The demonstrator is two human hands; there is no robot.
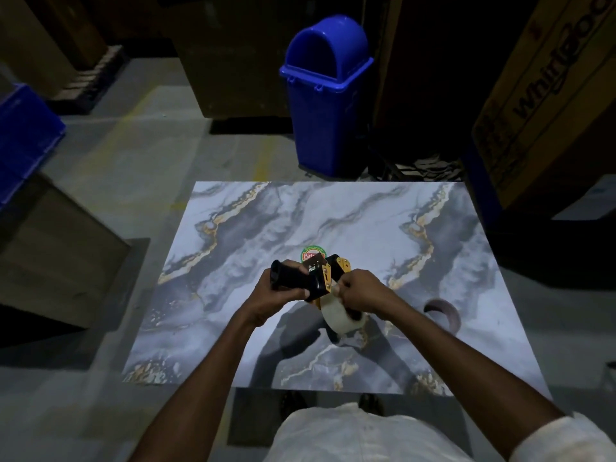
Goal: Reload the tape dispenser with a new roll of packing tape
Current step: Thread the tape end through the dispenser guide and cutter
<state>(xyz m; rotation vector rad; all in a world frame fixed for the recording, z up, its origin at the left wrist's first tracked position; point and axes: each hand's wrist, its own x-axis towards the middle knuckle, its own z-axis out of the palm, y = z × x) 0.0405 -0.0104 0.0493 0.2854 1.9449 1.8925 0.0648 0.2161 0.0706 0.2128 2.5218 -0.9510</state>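
The left hand [274, 295] is wrapped around the black handle of a tape dispenser [311, 278], held above a marble-patterned table [366, 221]; the right hand [361, 290] is closed on the pale roll of packing tape [338, 316] at the dispenser's lower end, though dim light hides whether the roll is fully seated; an empty brown tape core [445, 313] lies on the table to the right; a blue bin [328, 95] stands beyond.
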